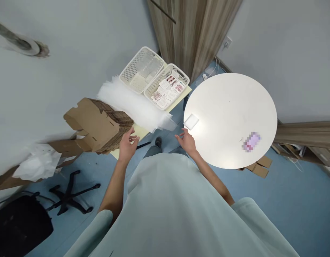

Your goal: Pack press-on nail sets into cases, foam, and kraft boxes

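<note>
My left hand (128,144) hovers by the near right end of a stack of flattened brown cardboard boxes (100,125), fingers apart and nothing in them. Past it, a pile of thin white translucent sheets or bags (135,107) lies along the pale yellow tabletop (141,132). My right hand (186,142) is at the left edge of the round white table (234,107), its fingers also apart and holding nothing. Just beyond its fingertips a small flat white packet (191,122) rests on that table.
Two white plastic baskets stand at the back: one (127,73) holds clear items, the other (151,93) printed cards or packets. A blurred purple object (251,141) lies on the round table. A black chair (67,196) stands at left. Cardboard pieces (261,167) lie beneath the table.
</note>
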Action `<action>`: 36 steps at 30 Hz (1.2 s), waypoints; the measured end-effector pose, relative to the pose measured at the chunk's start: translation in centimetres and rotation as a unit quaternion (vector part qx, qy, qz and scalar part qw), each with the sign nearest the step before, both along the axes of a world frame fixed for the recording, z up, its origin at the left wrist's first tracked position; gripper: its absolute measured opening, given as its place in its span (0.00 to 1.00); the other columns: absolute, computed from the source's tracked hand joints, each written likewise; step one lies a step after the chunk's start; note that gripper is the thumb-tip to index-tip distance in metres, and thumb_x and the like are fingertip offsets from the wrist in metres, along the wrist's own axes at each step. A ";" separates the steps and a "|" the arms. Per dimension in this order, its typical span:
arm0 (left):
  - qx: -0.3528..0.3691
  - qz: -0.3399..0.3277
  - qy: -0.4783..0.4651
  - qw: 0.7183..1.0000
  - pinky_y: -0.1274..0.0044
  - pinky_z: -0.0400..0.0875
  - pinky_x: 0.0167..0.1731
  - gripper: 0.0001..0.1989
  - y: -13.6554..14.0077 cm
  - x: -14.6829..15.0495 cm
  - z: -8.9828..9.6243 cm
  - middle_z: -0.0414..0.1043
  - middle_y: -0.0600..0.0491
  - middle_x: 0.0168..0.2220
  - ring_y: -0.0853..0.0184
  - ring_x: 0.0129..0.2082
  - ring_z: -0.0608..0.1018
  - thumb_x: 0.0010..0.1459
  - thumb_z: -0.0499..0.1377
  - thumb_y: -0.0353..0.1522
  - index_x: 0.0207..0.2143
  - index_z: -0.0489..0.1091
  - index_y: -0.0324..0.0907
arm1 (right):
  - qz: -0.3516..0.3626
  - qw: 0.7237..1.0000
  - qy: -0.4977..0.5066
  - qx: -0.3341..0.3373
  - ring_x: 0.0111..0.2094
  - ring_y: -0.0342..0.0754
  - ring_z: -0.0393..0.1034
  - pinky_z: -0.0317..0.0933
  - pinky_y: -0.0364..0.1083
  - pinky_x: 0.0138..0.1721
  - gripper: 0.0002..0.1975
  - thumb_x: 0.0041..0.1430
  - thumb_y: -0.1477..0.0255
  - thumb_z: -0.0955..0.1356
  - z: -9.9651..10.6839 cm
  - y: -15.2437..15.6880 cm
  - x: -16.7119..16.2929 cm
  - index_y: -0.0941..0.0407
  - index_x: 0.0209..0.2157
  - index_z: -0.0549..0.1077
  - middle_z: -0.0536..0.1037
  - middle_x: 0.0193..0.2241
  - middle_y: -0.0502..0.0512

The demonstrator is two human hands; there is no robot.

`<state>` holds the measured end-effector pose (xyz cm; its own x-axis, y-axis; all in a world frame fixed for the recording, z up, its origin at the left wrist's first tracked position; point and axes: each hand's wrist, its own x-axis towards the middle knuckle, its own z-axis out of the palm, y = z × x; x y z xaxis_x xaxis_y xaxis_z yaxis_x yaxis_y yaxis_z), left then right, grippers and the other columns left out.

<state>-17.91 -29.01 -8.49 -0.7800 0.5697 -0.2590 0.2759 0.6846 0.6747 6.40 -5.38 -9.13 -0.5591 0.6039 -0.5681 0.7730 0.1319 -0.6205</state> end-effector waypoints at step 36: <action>-0.172 -0.209 0.060 0.961 0.59 0.79 0.54 0.21 -13.1 -18.5 -5.0 0.84 0.36 0.55 0.44 0.55 0.85 0.71 0.53 0.33 0.53 0.85 0.42 | 0.423 0.880 -0.150 0.156 0.59 0.62 0.82 0.77 0.55 0.53 0.32 0.78 0.75 0.63 3.2 -22.6 -30.1 0.52 0.79 0.61 0.85 0.58 0.67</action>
